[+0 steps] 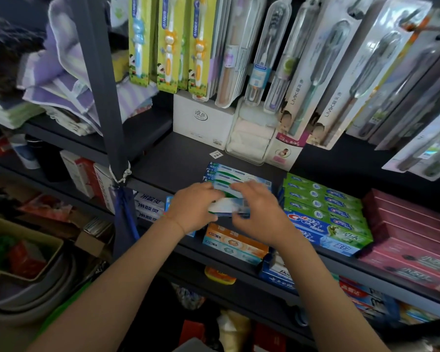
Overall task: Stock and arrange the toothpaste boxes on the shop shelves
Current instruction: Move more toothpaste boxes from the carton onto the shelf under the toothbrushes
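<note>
A blue-white toothpaste box (226, 208) is gripped at both ends by the hands.
It is judged ready to be laid on the near end of the blue-white stack (235, 177), left hand (192, 212) and right hand (258, 212) then released.

The box (226, 208) between the left hand (192, 210) and right hand (261, 212) is being blurred and mostly covered, its print unreadable. The blue-white stack (235, 175) behind is being partly hidden; the pink boxes (417, 237) are being cut off at the right edge.
</note>
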